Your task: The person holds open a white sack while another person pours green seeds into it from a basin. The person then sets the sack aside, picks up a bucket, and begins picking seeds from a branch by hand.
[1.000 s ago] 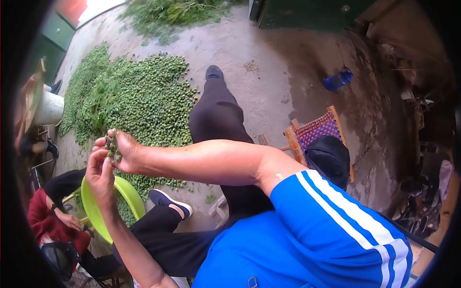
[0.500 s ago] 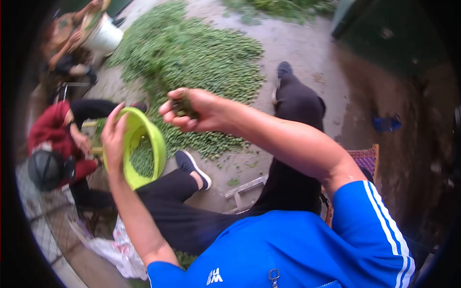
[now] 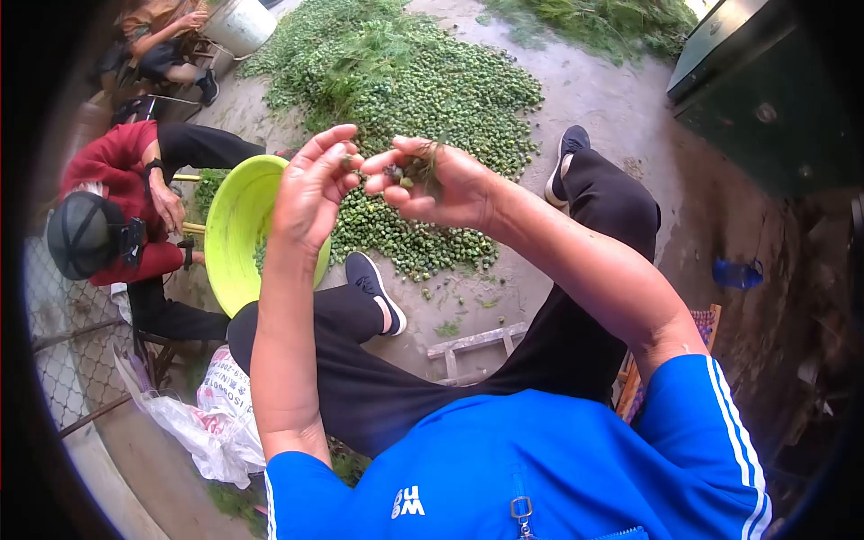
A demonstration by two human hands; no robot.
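Observation:
My right hand (image 3: 441, 184) is curled around a small bunch of green, partly dark pods with thin stems (image 3: 412, 171). Close beside it, my left hand (image 3: 315, 184) has thumb and fingertips pinched at a small round green pod (image 3: 346, 163). The fingertips of both hands nearly meet over the floor pile. Beneath and left of my left hand, a lime-green basin (image 3: 236, 211) leans tilted, partly hidden by my forearm. Behind both hands spreads a large heap of small round green pods (image 3: 468, 99).
A co-worker in red (image 3: 112, 162) sits at the left; another person (image 3: 162, 31) sits at the upper left by a white bucket (image 3: 241, 25). A wooden frame (image 3: 477, 342) lies between my legs. White sack (image 3: 225, 423) lower left, blue object (image 3: 738, 274) right, leafy stems (image 3: 612, 22) at the top.
My left hand has moved from the basin rim to the right, beside my right hand, and its fingers have closed into a pinch. The view has shifted, and the bunch remains in my right hand.

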